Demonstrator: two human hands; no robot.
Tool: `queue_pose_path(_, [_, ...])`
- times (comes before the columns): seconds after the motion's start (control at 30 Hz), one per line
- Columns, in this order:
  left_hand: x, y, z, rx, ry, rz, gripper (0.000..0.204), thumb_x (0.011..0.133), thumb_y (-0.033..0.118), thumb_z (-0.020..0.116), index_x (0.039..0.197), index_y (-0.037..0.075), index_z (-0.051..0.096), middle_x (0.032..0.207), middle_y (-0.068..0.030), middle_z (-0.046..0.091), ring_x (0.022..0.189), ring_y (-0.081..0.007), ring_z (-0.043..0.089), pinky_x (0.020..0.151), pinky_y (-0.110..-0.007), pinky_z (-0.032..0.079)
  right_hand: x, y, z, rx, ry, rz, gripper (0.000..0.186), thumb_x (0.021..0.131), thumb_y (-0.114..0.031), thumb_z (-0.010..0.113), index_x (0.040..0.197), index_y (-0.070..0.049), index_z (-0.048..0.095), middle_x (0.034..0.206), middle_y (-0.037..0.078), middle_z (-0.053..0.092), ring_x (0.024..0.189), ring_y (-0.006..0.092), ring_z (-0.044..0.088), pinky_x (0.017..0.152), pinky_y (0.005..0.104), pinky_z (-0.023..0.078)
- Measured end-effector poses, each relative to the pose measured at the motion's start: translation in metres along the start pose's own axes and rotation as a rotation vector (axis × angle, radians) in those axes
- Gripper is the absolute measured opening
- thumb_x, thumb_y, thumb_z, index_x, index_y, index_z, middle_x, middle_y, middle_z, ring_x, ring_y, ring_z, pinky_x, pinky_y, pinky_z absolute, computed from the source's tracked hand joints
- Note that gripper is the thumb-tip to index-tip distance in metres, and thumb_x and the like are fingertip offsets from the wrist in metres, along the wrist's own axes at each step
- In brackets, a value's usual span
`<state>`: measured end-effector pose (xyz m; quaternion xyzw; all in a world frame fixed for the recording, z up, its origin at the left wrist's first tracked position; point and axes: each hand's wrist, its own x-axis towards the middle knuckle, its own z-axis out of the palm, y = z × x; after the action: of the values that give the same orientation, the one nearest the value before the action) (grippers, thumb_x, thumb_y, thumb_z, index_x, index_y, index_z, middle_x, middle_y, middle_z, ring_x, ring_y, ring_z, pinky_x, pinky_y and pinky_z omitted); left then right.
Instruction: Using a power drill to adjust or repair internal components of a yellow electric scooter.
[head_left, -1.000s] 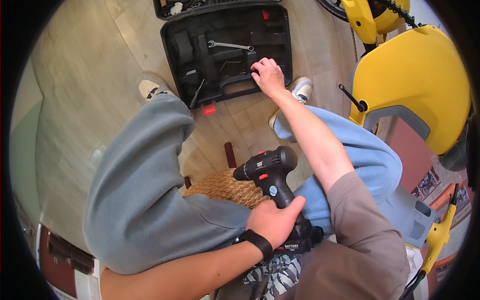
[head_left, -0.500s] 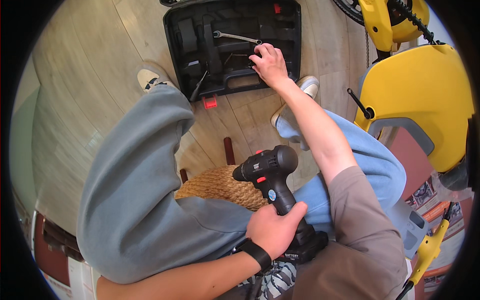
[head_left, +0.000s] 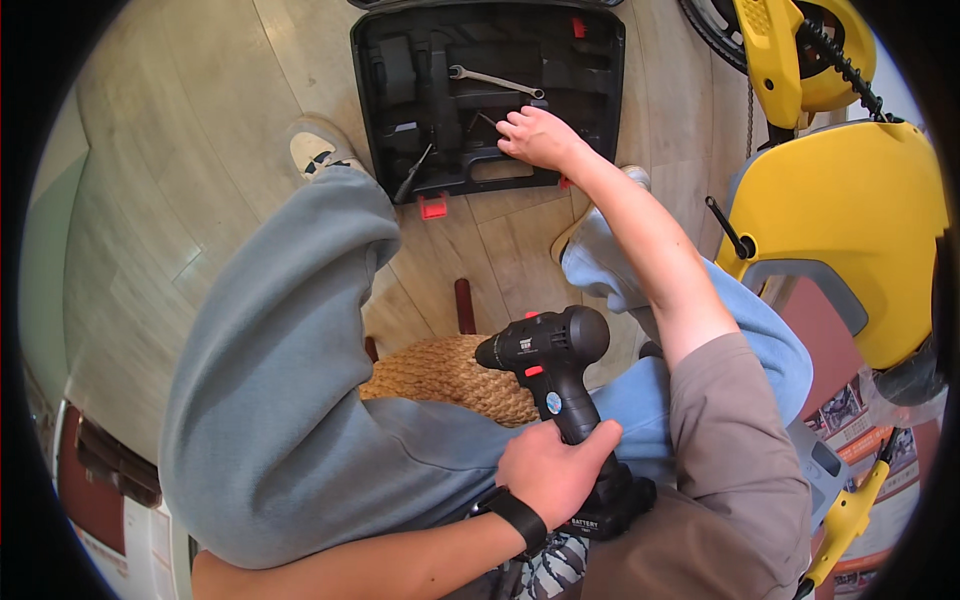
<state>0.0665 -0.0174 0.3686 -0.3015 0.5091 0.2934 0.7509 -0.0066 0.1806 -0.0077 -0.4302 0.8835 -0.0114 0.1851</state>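
My left hand (head_left: 553,470) is wrapped around the grip of a black cordless drill (head_left: 562,342), its chuck pointing left above my lap. My right hand (head_left: 540,137) reaches into an open black tool case (head_left: 366,110) on the floor. Its fingers are curled together at the end of a thin, dark bit-like piece (head_left: 484,121); whatever they pinch is hidden. Just beyond that hand, a combination wrench (head_left: 497,81) lies in the case. A slim screwdriver-like tool (head_left: 411,174) rests tilted at the case's near left corner.
A red latch (head_left: 433,207) sticks out from the case's near edge. Below, between my legs, is a woven straw-coloured seat (head_left: 440,380). A yellow wheeled frame with a crank (head_left: 840,240) stands close on the right. My shoe (head_left: 322,150) is beside the case's left side.
The view has shifted, so the scene sits slightly further right and lower. My right hand has moved left and nearer within the case, toward the bit-like piece. The left hand keeps hold of the drill.
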Motion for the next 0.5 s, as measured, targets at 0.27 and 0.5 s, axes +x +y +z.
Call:
queue_pose_path(0.27, [-0.001,-0.005,-0.003,-0.018,-0.01,0.009,0.056,0.076,0.061,0.064,0.077,0.006,0.073,0.073,-0.0148,0.071,0.077,-0.033,0.071,0.072,-0.041,0.054,0.011,0.004,-0.003,0.042,-0.056,-0.015,0.01,0.083,-0.018,0.063,0.083,-0.012,0.071,0.1,0.004,0.063,0.096,0.0225,0.063,0.076,0.0324,0.057])
queue_pose_path(0.5, [-0.001,-0.007,-0.003,-0.017,-0.025,0.017,0.059,0.077,0.063,0.062,0.077,0.005,0.073,0.073,-0.0164,0.07,0.078,-0.0351,0.07,0.073,-0.043,0.054,0.002,0.006,0.002,0.216,0.064,0.158,0.008,0.078,-0.012,0.064,0.082,-0.009,0.07,0.097,0.007,0.061,0.096,0.0254,0.063,0.074,0.0342,0.058])
